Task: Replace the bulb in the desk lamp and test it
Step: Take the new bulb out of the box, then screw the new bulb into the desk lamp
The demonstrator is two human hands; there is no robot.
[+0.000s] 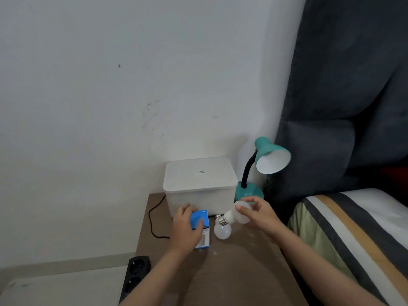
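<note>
A teal desk lamp (pixel 268 159) with a black neck stands at the back right of the brown table (pixel 242 261); its shade faces me and no bulb shows inside. My right hand (pixel 259 214) holds a white bulb (pixel 237 214) by its globe, screw base pointing left. A second white bulb (pixel 222 231) lies on the table just below it. My left hand (pixel 184 226) grips a blue bulb box (pixel 199 220) that rests on the table.
A white lidded plastic box (pixel 199 184) stands behind my hands, against the wall. A black cord (pixel 152 219) runs off the table's left edge. A black power strip (pixel 135 277) lies on the floor at left. A bed with striped bedding (pixel 353 228) is on the right.
</note>
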